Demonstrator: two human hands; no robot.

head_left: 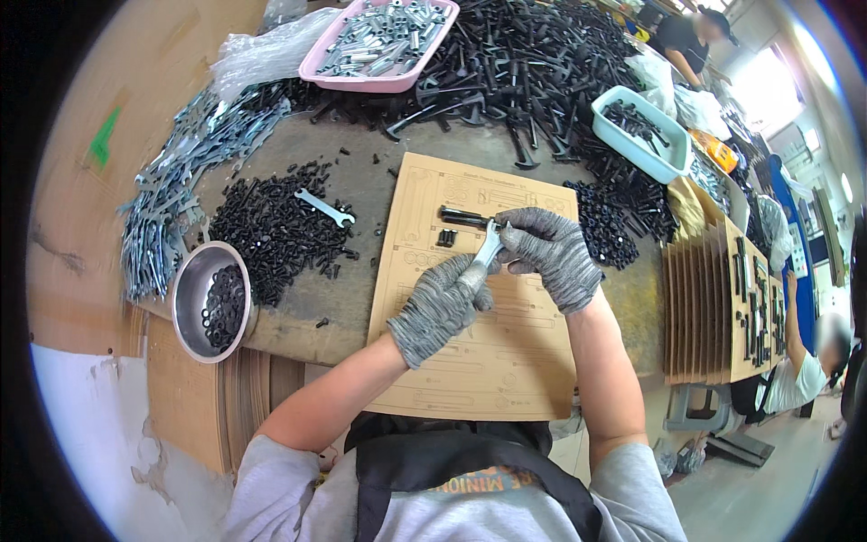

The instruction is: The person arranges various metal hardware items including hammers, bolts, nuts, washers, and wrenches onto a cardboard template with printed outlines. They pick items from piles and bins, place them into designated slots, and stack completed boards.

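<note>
My left hand (pixel 442 307), in a grey knitted glove, is closed round the lower part of a silver open-ended wrench (pixel 489 251). My right hand (pixel 549 256), gloved the same way, has its fingers closed at the wrench's upper end; anything smaller between them is hidden. Both hands are above a brown cardboard sheet (pixel 433 361) printed with part outlines. On the sheet's upper part, dark rod-like pieces (pixel 464 217) lie just left of my right fingertips. Several short black screws (pixel 446 238) sit together below them.
Left are a pile of black screws (pixel 271 217) with a loose wrench (pixel 325 207) on top, heaped wrenches (pixel 181 181) and a steel bowl (pixel 185 312) of black rings. A pink tray (pixel 361 84), black hardware (pixel 533 63) and a pale-blue tray (pixel 632 163) stand behind. Cardboard sheets (pixel 695 316) and people are right.
</note>
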